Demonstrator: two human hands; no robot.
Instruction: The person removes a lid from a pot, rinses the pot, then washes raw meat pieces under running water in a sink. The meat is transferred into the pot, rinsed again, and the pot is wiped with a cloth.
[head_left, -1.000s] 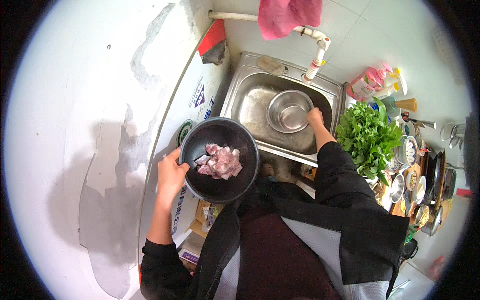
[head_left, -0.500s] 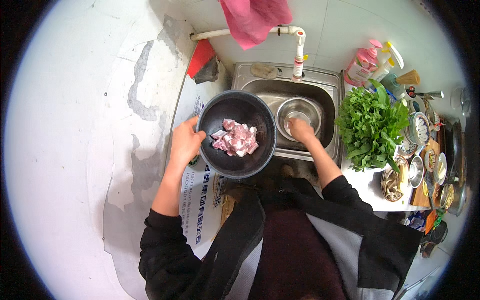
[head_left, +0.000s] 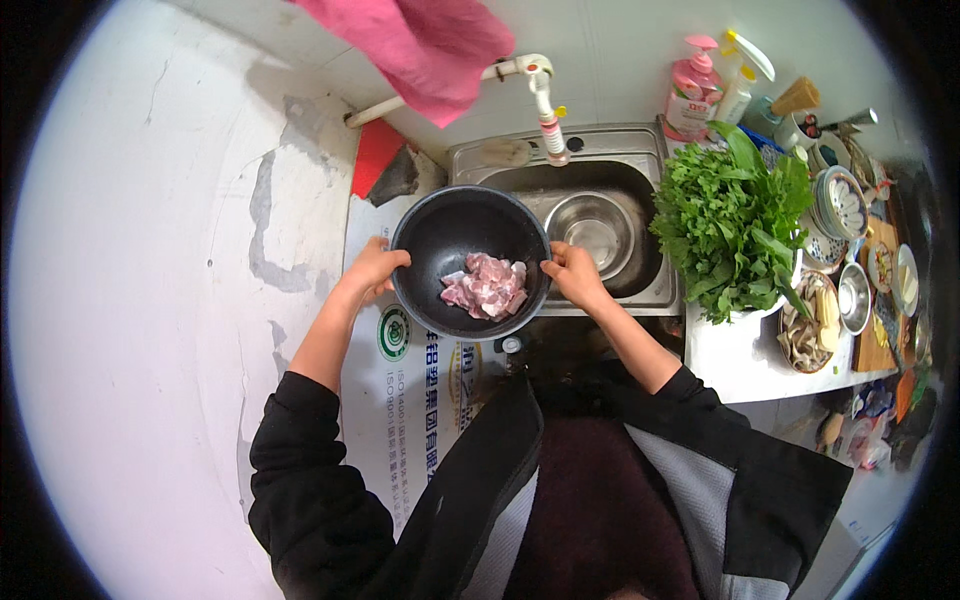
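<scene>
Black bowl (head_left: 430, 232) held up at the near left of the sink (head_left: 640, 303), its far side overlapping the sink in my view. In it: a small heap of pieces of raw meat (head_left: 487, 287), pinkish with pale patches, gathered toward the near side and a little right of centre. Bare dark surface shows beyond and to the left of the heap.

Hands: left hand (head_left: 374, 268) grasps the bowl's left rim, thumb over the edge; right hand (head_left: 575, 275) grasps the right rim opposite, thumb likewise on the edge. The fingers beneath are mostly hidden, so I cannot tell how far under they reach.

Metal basin (head_left: 622, 225) sits inside the sink, just beyond my right hand and not touched by the bowl as far as I can see. Whether it holds water: cannot tell. Faucet (head_left: 553, 140) stands behind the bowl and basin; no stream visible at its mouth.

To the right, leafy greens (head_left: 730, 225) on the table (head_left: 730, 360).

Step in hand, my judgement: a two-handed carry of the loaded bowl beside the sink. Any onward move calls for an even lift on both rims, with the tilt kept small, since the loose pieces could slide toward the lower edge.
</scene>
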